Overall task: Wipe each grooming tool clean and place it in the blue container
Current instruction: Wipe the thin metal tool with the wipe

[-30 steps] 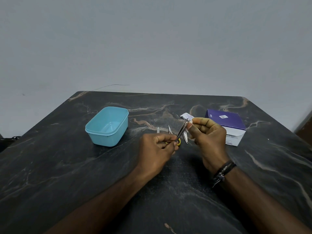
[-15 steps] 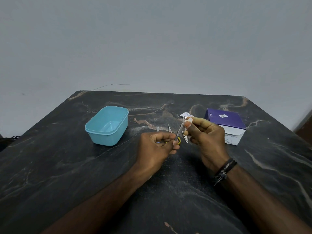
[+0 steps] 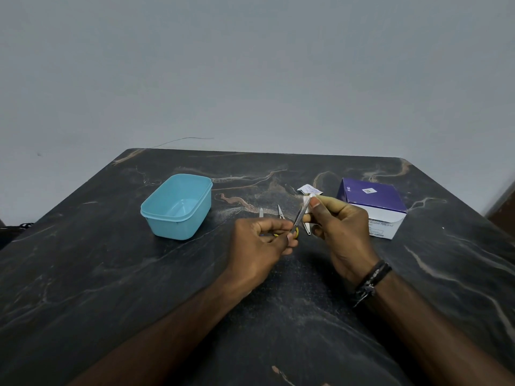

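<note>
L hand (image 3: 259,240) pinches lower end of slim silver metal tool (image 3: 299,218); R hand (image 3: 338,227) pinches small white wipe (image 3: 307,200) round its tip. Light-blue plastic container (image 3: 178,207) sits to the left.

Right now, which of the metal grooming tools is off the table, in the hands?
The slim textured metal file, held between left hand and right hand. The nail clipper, scissors and another tool lie on the table.

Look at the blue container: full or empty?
Empty: the blue container shows only its bare floor, and no tool lies inside it.
</note>
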The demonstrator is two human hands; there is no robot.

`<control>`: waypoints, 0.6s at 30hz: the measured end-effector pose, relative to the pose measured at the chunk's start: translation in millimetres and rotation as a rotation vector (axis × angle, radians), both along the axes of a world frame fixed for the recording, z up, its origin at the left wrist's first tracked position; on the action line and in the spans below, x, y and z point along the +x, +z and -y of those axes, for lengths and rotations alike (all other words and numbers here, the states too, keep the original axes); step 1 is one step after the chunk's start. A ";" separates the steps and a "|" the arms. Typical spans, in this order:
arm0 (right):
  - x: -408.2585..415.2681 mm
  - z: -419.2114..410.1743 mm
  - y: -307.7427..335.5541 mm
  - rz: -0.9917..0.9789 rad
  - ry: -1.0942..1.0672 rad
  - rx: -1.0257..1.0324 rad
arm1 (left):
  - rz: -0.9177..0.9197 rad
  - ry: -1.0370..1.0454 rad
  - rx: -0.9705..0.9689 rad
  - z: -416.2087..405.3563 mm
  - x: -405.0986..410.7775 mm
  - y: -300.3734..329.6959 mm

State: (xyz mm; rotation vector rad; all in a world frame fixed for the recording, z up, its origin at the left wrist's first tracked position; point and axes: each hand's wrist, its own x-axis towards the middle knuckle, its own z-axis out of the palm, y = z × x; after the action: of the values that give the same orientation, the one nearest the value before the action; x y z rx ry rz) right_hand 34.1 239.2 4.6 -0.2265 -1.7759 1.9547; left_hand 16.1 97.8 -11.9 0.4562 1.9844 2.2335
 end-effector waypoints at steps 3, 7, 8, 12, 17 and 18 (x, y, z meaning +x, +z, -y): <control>-1.7 -1.2 -1.9 -0.001 0.006 0.010 | -0.014 0.000 -0.010 0.3 0.1 -0.8; -2.1 -1.6 -2.4 -0.012 0.004 0.022 | -0.027 -0.003 -0.030 0.4 0.3 -1.4; -1.8 -1.5 -2.3 -0.013 0.005 0.022 | -0.028 -0.004 -0.035 0.6 0.8 -1.2; -1.5 -0.6 -1.3 -0.016 0.003 0.011 | -0.040 -0.008 -0.055 1.7 1.6 -0.3; -0.7 -2.1 -0.8 0.004 0.024 0.026 | -0.037 -0.010 -0.046 2.1 2.5 0.5; -0.6 -1.7 -1.5 0.019 0.044 0.037 | -0.032 -0.009 -0.038 2.2 2.3 0.6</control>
State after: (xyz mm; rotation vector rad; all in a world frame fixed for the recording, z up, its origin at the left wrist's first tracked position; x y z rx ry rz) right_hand 33.6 240.8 3.1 -0.1966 -1.8420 1.9543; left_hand 18.4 95.6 -11.3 0.4991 2.0322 2.1923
